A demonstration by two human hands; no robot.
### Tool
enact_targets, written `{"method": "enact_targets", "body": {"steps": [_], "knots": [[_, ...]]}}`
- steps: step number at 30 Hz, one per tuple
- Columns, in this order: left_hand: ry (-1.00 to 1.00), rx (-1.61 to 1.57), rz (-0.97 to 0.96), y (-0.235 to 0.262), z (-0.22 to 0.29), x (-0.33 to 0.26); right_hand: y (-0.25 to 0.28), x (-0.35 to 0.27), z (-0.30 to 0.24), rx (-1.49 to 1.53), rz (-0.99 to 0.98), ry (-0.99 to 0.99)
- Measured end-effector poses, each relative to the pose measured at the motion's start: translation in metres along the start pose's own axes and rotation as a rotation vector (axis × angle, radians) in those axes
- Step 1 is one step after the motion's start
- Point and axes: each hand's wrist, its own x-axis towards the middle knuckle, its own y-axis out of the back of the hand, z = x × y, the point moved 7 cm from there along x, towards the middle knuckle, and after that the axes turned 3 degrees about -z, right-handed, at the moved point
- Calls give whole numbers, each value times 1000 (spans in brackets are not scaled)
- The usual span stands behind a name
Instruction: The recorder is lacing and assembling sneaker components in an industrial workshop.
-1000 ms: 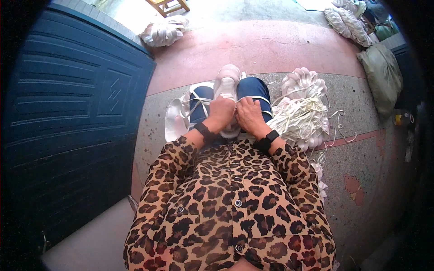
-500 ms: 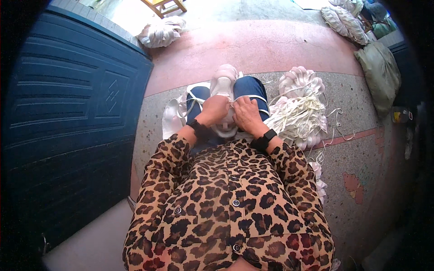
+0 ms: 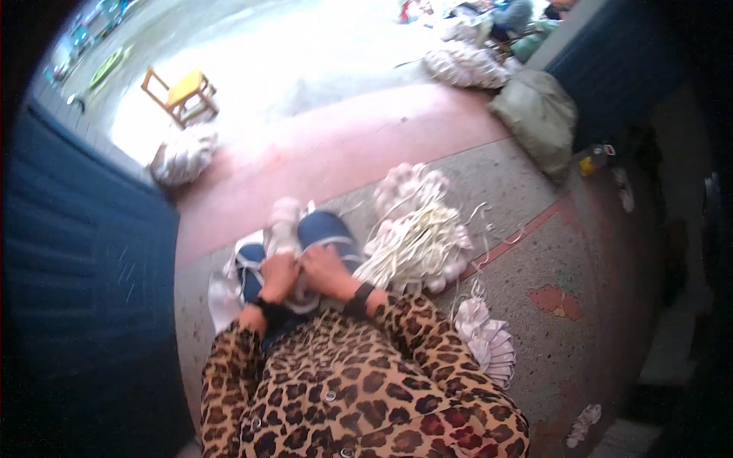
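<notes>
A pale pinkish-white shoe (image 3: 283, 233) is held upright between my knees, its lower part covered by my hands. My left hand (image 3: 279, 275) is closed at its middle, fingers curled in a pinch. Right beside it, my right hand (image 3: 324, 271) is also closed, back of the hand up, fingertips meeting near the left ones. Both seem to grip the shoe's white lace, though blur hides the fingertips. More white shoelaces (image 3: 336, 241) lie across my blue-clad right knee. A white piece (image 3: 224, 294) lies by my left leg.
To my right are a heap of cream-white laces (image 3: 416, 244), a bundle of pale shoe parts (image 3: 412, 185) and another stack (image 3: 487, 345). A blue door (image 3: 92, 305) stands on the left. Farther off are a wooden chair (image 3: 183, 90), a white bundle (image 3: 185, 155) and a greenish sack (image 3: 536, 114).
The view has swung to the right and up, bringing the chair and more floor in. My hands stay at the shoe and have drawn closer together.
</notes>
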Motion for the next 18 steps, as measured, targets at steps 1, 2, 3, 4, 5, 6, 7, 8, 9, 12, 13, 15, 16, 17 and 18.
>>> {"method": "enact_targets", "body": {"steps": [1,2,3,4,5,6,7,8,9,12,13,15,16,17,18], "knots": [[-27,-16,62,5,4,-4,2,1,1,51,13,19],[-114,-3,92,13,11,-7,6,0,4,91,31,29],[-195,44,151,21,17,-11,9,1,5,114,42,37],[-273,92,204,26,25,-20,8,-4,3,135,40,40],[-368,158,263,33,33,-24,6,-4,4,153,39,30],[-456,233,333,41,38,-27,4,-3,6,172,43,23],[-500,286,355,51,44,-32,-2,-3,9,163,20,-8],[-526,285,365,63,44,-47,-5,-5,6,178,16,-10],[-561,284,376,75,46,-61,-7,-8,5,189,14,-20],[-522,171,279,131,39,-105,43,6,-21,345,68,103],[-445,118,107,130,31,-98,60,11,-34,416,74,173],[-271,38,-213,124,15,-84,67,12,-45,433,104,251],[-301,-257,-350,124,2,-68,68,11,-50,440,102,274],[-347,-562,-463,128,-4,-56,63,5,-56,449,83,281],[-180,-638,-437,133,-10,-36,51,-1,-56,449,42,266]]}}
